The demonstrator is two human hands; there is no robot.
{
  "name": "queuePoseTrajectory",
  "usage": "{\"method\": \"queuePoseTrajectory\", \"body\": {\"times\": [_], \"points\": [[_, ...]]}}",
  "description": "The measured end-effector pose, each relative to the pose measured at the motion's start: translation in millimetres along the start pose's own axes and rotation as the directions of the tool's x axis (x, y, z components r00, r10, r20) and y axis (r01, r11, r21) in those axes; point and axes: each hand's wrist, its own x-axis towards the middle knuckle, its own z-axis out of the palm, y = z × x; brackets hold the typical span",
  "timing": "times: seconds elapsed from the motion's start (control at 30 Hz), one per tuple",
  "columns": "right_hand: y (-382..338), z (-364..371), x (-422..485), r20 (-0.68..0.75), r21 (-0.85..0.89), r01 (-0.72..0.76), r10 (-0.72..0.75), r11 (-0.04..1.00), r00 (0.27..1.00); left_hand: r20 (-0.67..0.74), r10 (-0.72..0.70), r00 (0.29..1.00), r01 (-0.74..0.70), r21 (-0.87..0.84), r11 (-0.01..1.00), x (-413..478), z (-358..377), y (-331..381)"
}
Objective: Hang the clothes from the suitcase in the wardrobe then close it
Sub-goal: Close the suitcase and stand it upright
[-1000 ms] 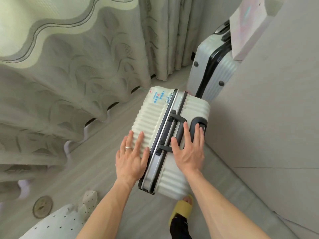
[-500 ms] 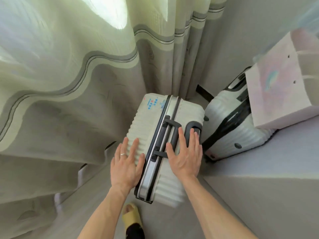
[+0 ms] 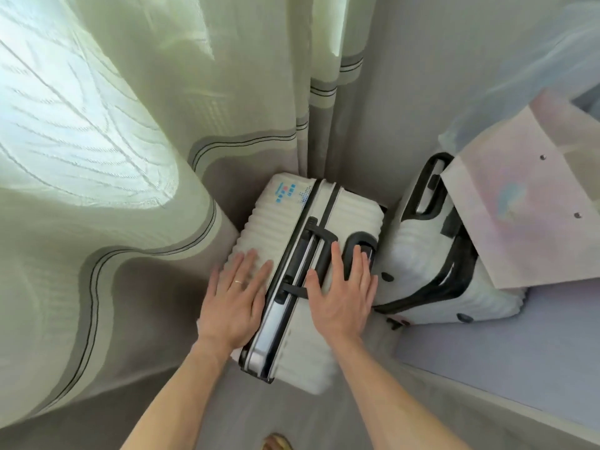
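Two hands flat on one closed suitcase [image 3: 266, 222], seen from above in the head view; case white, ribbed shell, dark frame line down its middle; stands on the grey floor [image 3: 253, 414] in the room corner, far end touching the curtain [image 3: 97, 164], right side just beside a second suitcase [image 3: 418, 254].

Left hand [image 3: 233, 303]: palm down on the left shell near the case's near end; fingers straight and a little spread, grip wide, curled round nothing; a thin ring [image 3: 239, 282] on one finger.

Right hand [image 3: 341, 297]: palm down on the right shell; fingers straight, grip wide; thumb lies against the near end of the black carry handle [image 3: 319, 251]; fingertips reach the dark oval recess [image 3: 357, 238] at the case's right edge; whether they press into it cannot be told.

Blue and red sticker [image 3: 285, 191] at the far left corner of the case; near right corner of the case blurred.

Second suitcase: also white and ribbed, black trim, tilted; a pale paper bag [image 3: 519, 206] sits on top of it and covers its right part.

Curtain: pale green with grey wavy bands, hanging along the left and far side, bright patch at upper left.

Yellow slipper toe [image 3: 277, 444] at the bottom edge, on the floor; both forearms bare.
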Motion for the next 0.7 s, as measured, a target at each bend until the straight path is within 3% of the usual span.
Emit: {"method": "queuePoseTrajectory", "body": {"times": [0.1,0.2,0.33,0.7], "points": [[-4,4,29,-0.031,-0.016,-0.026,0.026,1.000,0.999,0.058,0.126,0.990,-0.128,0.032,0.991,40,-3,-4],[-1,1,64,-0.063,-0.035,-0.051,0.049,0.998,0.997,0.182,0.137,0.974,-0.140,0.004,0.990,78,-5,6],[9,-9,111,-0.034,-0.075,-0.095,0.093,0.993,0.995,0.218,0.119,0.969,-0.117,-0.024,0.993,126,-8,28],[22,-23,220,-0.051,-0.081,-0.155,0.151,0.985,0.987,0.172,0.180,0.968,-0.165,-0.098,0.981,242,-8,59]]}}
